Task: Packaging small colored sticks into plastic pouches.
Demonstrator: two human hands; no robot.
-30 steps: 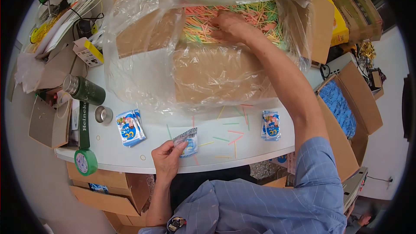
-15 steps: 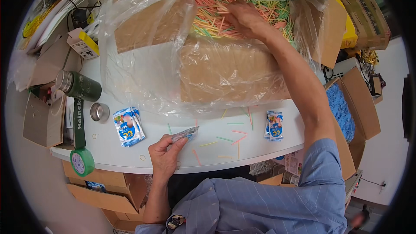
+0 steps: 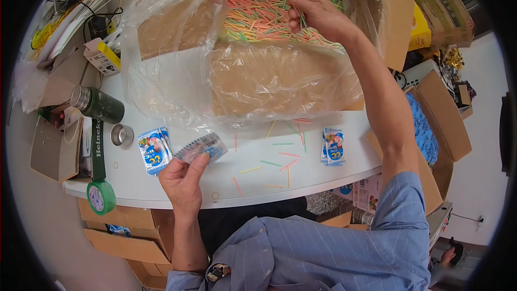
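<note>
My left hand pinches a small silver and blue foil packet between thumb and fingers above the table's near left part. Over the far box, my right hand is closed round a few thin coloured sticks, their ends poking out past the fingers. Beneath it, a heap of pink, green and yellow sticks fills a cardboard box lined with clear plastic. Two groups of similar packets lie flat, one packet pile beside my left hand and another packet pile to the right.
Loose sticks lie scattered on the white table. At the left are a green flask, a steel cup and green tape at the edge. An open carton with blue material stands at the right.
My right hand has risen out of the heap with sticks in its fingers. My left hand has moved left with the packet, which is now turned broad side up.
</note>
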